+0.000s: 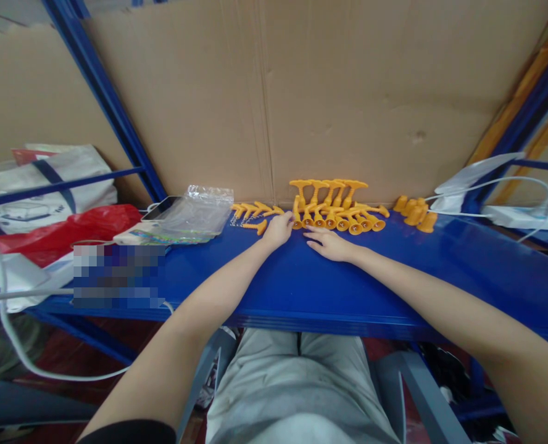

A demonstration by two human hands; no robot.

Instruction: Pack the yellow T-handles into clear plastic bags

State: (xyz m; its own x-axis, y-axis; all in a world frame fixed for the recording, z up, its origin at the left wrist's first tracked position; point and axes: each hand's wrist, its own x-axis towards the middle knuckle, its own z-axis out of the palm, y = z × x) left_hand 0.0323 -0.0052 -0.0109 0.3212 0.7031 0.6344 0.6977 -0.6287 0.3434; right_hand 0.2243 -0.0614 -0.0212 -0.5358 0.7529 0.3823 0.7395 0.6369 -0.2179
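Seated at the glossy blue metal shelf board (pixel 302 283), with grey-trousered knees showing beneath its near edge, the person is extending both bare forearms forward across it. The left hand (pixel 278 229) is reaching, knuckles up and loosely curled, to the left end of the cluster of orange plastic trumpet-shaped pieces (pixel 336 206); its fingertips are touching the nearest piece, but whether they are pinching it cannot be told, since the fingers are hiding the contact. The right hand (pixel 329 245) is lying flat and open on the board, palm down, fingers spread slightly, holding nothing and resting just in front of the same cluster. Judged from this arrangement, the upright pieces are standing close together on narrow bases, so a sideways nudge from either hand could be toppling several at once or pushing them against the brown corrugated cardboard backing (pixel 302 92). Just left of the left hand, smaller orange T-shaped pegs (pixel 255 213) are lying loose beside a clear plastic bag (pixel 200 209). Farther right, short orange plastic caps (pixel 413 211) are sitting near a white cable (pixel 487 183).
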